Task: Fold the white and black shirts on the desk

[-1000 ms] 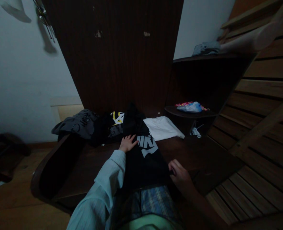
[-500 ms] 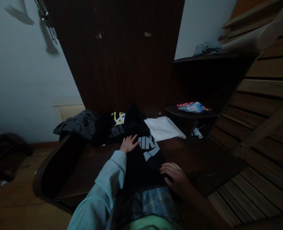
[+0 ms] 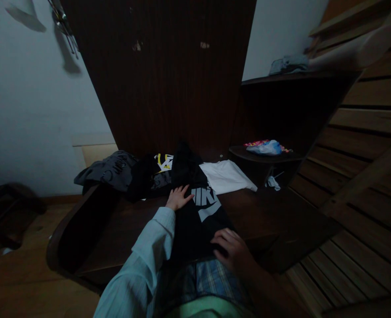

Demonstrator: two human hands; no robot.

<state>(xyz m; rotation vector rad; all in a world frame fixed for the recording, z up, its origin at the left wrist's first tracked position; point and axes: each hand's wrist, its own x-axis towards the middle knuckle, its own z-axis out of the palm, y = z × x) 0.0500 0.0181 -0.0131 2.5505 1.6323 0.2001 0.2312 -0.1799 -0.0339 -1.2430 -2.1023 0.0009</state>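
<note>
A black shirt [image 3: 191,234] with grey lettering and a swoosh lies on the dark wooden bench [image 3: 125,234], right in front of my lap. My left hand [image 3: 178,198] rests palm down on its left side beside the lettering, fingers spread. At the shirt's lower right edge is my right hand [image 3: 231,248], fingers slightly bent and the thumb apart, touching the cloth; no grip on it shows. Behind the shirt lies a folded white garment [image 3: 230,176]. Dark clothes with a yellow and white print [image 3: 164,162] lie to the left of it.
A grey garment [image 3: 111,168] is draped over the bench's curved left arm [image 3: 61,234]. On the right, a corner shelf [image 3: 264,158] bears a blue-white plastic bag [image 3: 268,148]. A slatted wooden structure [image 3: 364,159] bounds the right side; a tall dark panel [image 3: 175,88] rises behind.
My right hand has slid a little to the left and down along the shirt's lower right edge. My left hand has stayed in place on the cloth.
</note>
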